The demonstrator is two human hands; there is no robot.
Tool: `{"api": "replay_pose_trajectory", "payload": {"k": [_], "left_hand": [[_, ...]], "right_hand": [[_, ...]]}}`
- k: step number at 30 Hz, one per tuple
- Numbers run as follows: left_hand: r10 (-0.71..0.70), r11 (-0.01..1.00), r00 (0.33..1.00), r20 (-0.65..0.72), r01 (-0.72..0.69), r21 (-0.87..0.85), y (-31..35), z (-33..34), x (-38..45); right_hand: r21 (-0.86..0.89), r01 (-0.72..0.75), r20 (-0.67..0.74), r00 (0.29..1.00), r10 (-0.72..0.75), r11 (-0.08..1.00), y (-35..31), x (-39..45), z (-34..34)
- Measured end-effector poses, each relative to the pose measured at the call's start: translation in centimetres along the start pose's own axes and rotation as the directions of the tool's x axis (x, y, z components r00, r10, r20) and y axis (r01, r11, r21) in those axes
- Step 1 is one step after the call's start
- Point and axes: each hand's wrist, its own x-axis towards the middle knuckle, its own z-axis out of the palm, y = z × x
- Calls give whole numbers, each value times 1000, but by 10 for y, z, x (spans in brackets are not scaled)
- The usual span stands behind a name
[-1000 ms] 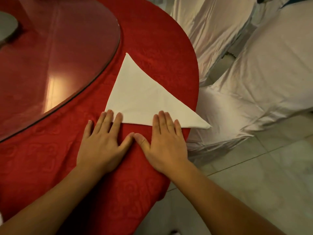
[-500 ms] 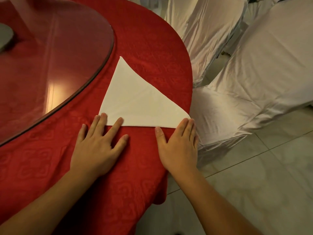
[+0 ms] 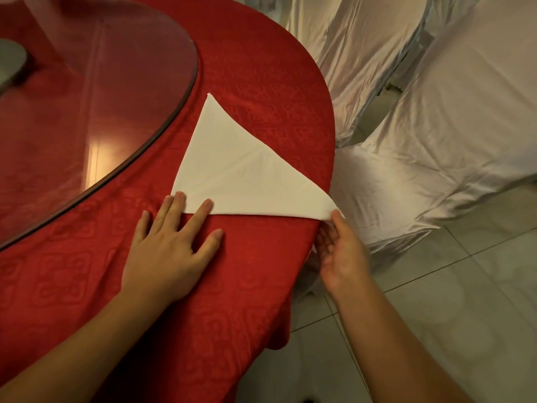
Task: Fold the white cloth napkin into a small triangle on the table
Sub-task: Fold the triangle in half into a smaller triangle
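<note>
The white cloth napkin lies flat as a large triangle on the red tablecloth, one tip pointing away from me and its right tip reaching past the table's edge. My left hand rests palm down, fingers spread, with the fingertips pressing the napkin's near left corner. My right hand is off the table's edge, palm turned inward, its thumb and fingers pinching the napkin's right tip.
A round glass turntable covers the table's left part, with a grey dish at its far left. Two chairs in white covers stand close on the right. Tiled floor lies below.
My right hand has slid right along the napkin's near edge, left the tabletop and taken hold of the right tip. My left hand has stayed on the left corner.
</note>
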Motion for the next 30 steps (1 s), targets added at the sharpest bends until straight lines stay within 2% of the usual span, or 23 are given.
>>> {"api": "replay_pose_trajectory", "payload": {"k": [4,12,17,20,23,26,28,30], "left_hand": [[2,1000,1000,-7,-2,-2,0,1,1],[-2,1000,1000,-21,2,-6,-1,1,0],[-2,1000,1000,-19,2,-9,-1,1,0],[2,1000,1000,-24,-2,-5,-1,2,0],[10,1000,999,-37,-10,-2,-2,3,0],[13,1000,999,-48,-14,-17,-1,3,-1],[12,999,998,-54,-14,-30,-1,4,0],[7,999,998,-70,-9,-33,-2,5,0]], "right_hand": [[41,31,-22,999,-30,999,-11,5,-2],[-29,73,-74,994,-75,997,-24,12,-8],[-207,229,111,971,-210,951,-35,13,-21],[-287,287,237,946,-223,914,-50,11,-27],[-429,416,404,882,-242,802,-68,11,-31],[-562,598,562,783,-266,571,-87,10,-29],[-590,669,625,733,-268,452,-100,8,-22],[-587,716,680,690,-250,378,-113,7,-12]]}}
